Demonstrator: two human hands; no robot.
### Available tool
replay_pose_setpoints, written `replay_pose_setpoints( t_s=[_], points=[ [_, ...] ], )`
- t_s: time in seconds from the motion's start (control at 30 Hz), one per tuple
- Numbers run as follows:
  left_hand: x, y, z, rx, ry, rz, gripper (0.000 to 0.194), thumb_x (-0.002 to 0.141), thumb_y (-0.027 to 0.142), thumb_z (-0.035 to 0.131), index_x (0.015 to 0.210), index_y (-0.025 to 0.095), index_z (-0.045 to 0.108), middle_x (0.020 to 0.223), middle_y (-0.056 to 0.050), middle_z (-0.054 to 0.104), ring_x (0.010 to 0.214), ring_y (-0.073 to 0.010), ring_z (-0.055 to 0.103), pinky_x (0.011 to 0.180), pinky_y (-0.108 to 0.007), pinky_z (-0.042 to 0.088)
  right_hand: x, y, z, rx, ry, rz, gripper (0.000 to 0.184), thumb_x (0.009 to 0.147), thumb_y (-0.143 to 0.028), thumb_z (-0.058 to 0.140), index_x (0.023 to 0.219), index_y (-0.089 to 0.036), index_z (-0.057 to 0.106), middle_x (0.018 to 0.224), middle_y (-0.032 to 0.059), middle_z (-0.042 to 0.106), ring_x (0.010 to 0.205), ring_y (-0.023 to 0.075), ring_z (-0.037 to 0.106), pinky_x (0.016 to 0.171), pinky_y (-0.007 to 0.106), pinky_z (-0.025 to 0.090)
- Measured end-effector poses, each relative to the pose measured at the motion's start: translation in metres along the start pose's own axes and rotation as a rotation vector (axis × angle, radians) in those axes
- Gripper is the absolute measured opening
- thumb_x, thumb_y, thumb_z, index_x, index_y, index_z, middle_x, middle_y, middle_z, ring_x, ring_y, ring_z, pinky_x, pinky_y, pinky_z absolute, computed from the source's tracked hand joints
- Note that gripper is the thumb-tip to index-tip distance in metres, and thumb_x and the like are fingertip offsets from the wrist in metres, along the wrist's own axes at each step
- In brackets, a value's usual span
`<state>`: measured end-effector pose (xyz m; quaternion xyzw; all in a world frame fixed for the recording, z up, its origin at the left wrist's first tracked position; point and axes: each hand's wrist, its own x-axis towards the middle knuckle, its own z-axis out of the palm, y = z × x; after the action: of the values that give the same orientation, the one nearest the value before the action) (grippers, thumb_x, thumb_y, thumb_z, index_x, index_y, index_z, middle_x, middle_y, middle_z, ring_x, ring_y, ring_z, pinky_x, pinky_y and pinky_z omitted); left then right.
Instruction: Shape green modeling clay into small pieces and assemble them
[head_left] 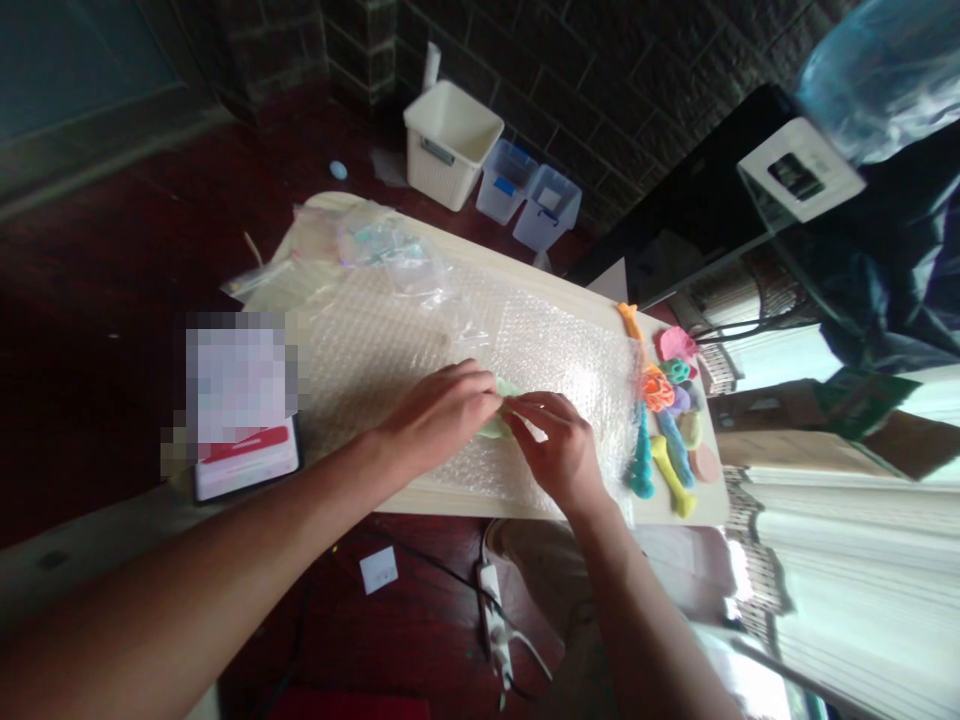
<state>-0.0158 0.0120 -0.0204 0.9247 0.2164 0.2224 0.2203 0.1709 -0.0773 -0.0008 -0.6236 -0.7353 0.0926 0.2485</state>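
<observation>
A sheet of bubble wrap [420, 340] covers most of a small pale wooden table [450, 500]. My left hand [439, 410] and my right hand [559, 445] meet at the middle of the sheet. Both pinch a pale green soft piece [501, 408] lying on the wrap, which is mostly hidden by my fingers. A cluster of colourful toy pieces [667, 420], orange, pink, teal, blue and yellow, lies at the table's right end, just right of my right hand.
Crumpled clear plastic bags [375, 250] lie at the table's far left end. A phone or tablet [244, 465] rests at the left edge. A white bin [450, 140] and two clear boxes [529, 195] stand on the red floor beyond. A white cable and plug [495, 610] lie below the table.
</observation>
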Motion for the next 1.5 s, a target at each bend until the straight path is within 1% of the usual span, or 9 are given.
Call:
replay_pose_setpoints(
  t_s=[0.13,0.23,0.33,0.7,0.87,1.0,1.17,1.33,1.5],
  points=[
    [0.001,0.002,-0.002,0.033,-0.006,-0.007,0.016,0.098,0.016,0.06,0.088,0.015,0.072,0.092,-0.008,0.071,0.093,-0.0224,0.062,0.086,-0.035,0.048,-0.001,0.002,0.001,-0.055,0.006,-0.072,0.026,0.099,-0.02,0.06,0.12,-0.024,0.075,0.117,0.0111,0.073,0.104,0.0258,0.066,0.089,0.044,0.058],
    [0.0,0.001,-0.002,0.027,0.025,-0.014,0.014,0.098,0.017,0.061,0.091,0.015,0.073,0.092,-0.007,0.071,0.093,-0.0215,0.063,0.087,-0.034,0.05,-0.001,0.003,0.002,-0.05,-0.013,-0.13,0.026,0.099,-0.016,0.059,0.12,-0.021,0.074,0.113,0.0112,0.074,0.103,0.0252,0.066,0.089,0.043,0.058],
    [-0.002,-0.001,0.0,0.033,0.037,0.0,0.012,0.098,0.015,0.062,0.093,0.015,0.073,0.093,-0.006,0.071,0.094,-0.0208,0.063,0.087,-0.034,0.05,0.0,0.003,0.002,-0.053,-0.015,-0.144,0.024,0.099,-0.016,0.059,0.117,-0.018,0.074,0.111,0.0114,0.074,0.101,0.0249,0.065,0.087,0.042,0.059],
    [-0.001,0.0,0.003,0.07,0.049,-0.003,0.013,0.097,0.015,0.063,0.088,0.015,0.072,0.091,-0.006,0.07,0.093,-0.0209,0.063,0.086,-0.034,0.051,0.003,0.0,0.001,-0.057,-0.032,-0.123,0.022,0.099,-0.017,0.059,0.116,-0.018,0.073,0.109,0.0111,0.075,0.101,0.0253,0.065,0.089,0.042,0.058],
    [-0.001,-0.003,0.006,-0.018,0.093,-0.053,0.011,0.095,0.015,0.064,0.092,0.014,0.075,0.092,-0.006,0.071,0.094,-0.0206,0.065,0.088,-0.034,0.052,0.003,0.001,0.002,-0.049,-0.023,-0.108,0.027,0.099,-0.018,0.06,0.123,-0.017,0.07,0.109,0.0112,0.075,0.102,0.0258,0.064,0.09,0.043,0.058],
    [0.0,-0.007,0.008,-0.065,0.103,-0.076,0.01,0.093,0.014,0.067,0.093,0.014,0.076,0.093,-0.006,0.07,0.093,-0.0199,0.066,0.087,-0.033,0.053,0.004,0.0,0.001,-0.063,-0.038,-0.109,0.025,0.1,-0.019,0.058,0.12,-0.018,0.073,0.108,0.0116,0.074,0.101,0.0255,0.064,0.088,0.042,0.058],
    [-0.002,-0.001,0.005,0.048,0.088,-0.038,0.012,0.094,0.014,0.065,0.085,0.013,0.074,0.094,-0.007,0.069,0.094,-0.0209,0.064,0.086,-0.034,0.052,0.002,-0.002,0.002,-0.107,-0.022,-0.133,0.026,0.1,-0.019,0.058,0.122,-0.016,0.072,0.114,0.0134,0.073,0.104,0.0264,0.064,0.09,0.044,0.058],
    [-0.004,0.005,0.001,0.104,0.032,0.008,0.011,0.095,0.011,0.063,0.09,0.013,0.073,0.094,-0.007,0.068,0.094,-0.0202,0.063,0.086,-0.033,0.052,-0.001,-0.002,0.005,-0.105,-0.023,-0.139,0.024,0.099,-0.015,0.057,0.117,-0.019,0.073,0.111,0.011,0.074,0.101,0.0254,0.064,0.089,0.042,0.058],
    [-0.004,0.005,0.001,0.131,0.019,0.015,0.011,0.094,0.011,0.065,0.085,0.013,0.072,0.094,-0.007,0.068,0.095,-0.0212,0.062,0.087,-0.034,0.052,-0.002,0.0,0.007,-0.12,0.033,-0.097,0.026,0.099,-0.02,0.061,0.122,-0.018,0.072,0.11,0.0121,0.074,0.103,0.0267,0.065,0.089,0.043,0.058]
  ],
)
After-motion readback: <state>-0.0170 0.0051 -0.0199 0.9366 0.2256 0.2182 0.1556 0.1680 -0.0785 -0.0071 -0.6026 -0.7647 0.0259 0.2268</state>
